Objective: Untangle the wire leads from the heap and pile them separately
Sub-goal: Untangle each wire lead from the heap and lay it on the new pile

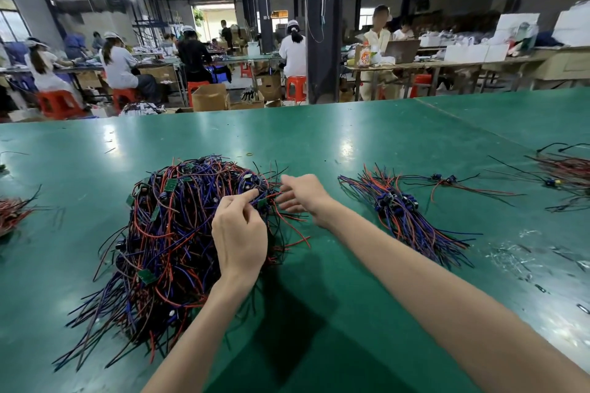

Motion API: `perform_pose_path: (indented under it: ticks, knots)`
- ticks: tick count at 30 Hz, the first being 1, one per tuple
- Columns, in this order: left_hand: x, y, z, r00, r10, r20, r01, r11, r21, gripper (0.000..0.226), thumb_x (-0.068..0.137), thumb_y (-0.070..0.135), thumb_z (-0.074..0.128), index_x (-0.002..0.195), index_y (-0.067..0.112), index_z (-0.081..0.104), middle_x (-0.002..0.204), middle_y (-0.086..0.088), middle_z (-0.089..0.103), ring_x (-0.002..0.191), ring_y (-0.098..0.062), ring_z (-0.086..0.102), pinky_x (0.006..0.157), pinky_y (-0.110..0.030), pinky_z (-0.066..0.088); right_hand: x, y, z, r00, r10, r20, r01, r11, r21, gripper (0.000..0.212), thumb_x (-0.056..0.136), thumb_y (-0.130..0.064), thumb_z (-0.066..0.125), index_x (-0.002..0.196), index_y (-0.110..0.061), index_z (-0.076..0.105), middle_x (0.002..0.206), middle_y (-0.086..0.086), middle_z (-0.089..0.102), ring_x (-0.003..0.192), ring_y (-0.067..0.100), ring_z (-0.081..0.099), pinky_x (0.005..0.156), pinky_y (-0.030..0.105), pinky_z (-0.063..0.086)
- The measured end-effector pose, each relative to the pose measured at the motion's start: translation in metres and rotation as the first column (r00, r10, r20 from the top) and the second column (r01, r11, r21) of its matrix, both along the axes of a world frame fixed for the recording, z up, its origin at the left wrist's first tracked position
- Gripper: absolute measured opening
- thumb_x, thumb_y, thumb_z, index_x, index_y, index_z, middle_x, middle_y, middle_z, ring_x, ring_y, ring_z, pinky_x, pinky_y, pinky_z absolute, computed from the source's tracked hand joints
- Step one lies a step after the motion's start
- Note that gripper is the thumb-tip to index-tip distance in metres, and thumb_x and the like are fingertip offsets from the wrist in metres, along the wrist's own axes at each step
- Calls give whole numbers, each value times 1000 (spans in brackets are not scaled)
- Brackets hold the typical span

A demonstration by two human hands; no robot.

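A glossy green worktop (319,143) bears a tangled heap of red, blue and black wire leads (172,233) left of middle, a smaller combed pile (405,210) rightward, a red-black bundle (566,171) at its right edge.

One wide-angle camera rides on the person's head, facing forward and tipped down along both bare forearms. That puts the left hand (239,233) and right hand (301,195) close in, near the middle of the frame, at the far right side of the heap of wire leads (172,233). Nearer than the hands the green table (351,313) fills the bottom, to their right lies the separate pile of leads (405,210), and beyond them the view carries past the table's far edge to seated workers (119,64) across the hall.
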State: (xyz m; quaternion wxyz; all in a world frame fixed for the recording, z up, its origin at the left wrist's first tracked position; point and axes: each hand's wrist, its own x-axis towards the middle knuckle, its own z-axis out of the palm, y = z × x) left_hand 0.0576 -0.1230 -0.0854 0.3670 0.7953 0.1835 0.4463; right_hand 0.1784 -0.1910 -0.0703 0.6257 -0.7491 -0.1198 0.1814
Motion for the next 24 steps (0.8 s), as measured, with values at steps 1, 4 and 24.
perform_pose_path:
  ticks: [1, 4, 24]
  knots:
    - [-2, -1, 0, 1000, -4, 12, 4, 1000, 8, 32, 89, -3, 48, 110, 6, 70, 100, -7, 65, 89, -22, 61, 83, -30, 47, 2, 10, 0, 998, 27, -49, -27, 1000, -3, 26, 95, -21, 51, 75, -5, 53, 73, 15, 60, 53, 20, 55, 49, 24, 46]
    - [-6, -5, 1, 998, -61, 14, 59, 996, 72, 31, 81, 2, 48, 94, 9, 76, 89, -5, 69, 82, -23, 63, 76, -32, 49, 4, 31, -3, 988, 19, -152, -11, 999, 48, 24, 90, -13, 61, 71, -5, 51, 62, 12, 53, 43, 17, 52, 38, 21, 44]
    - [-8, -6, 9, 912, -148, 382, 154, 988, 15, 19, 83, 9, 40, 92, 14, 56, 82, -2, 59, 75, -20, 52, 68, -30, 42, -15, -63, 16, 988, 128, -89, -64, 853, 518, 34, 76, 10, 66, 98, -9, 47, 88, 12, 62, 65, 16, 62, 55, 23, 50]
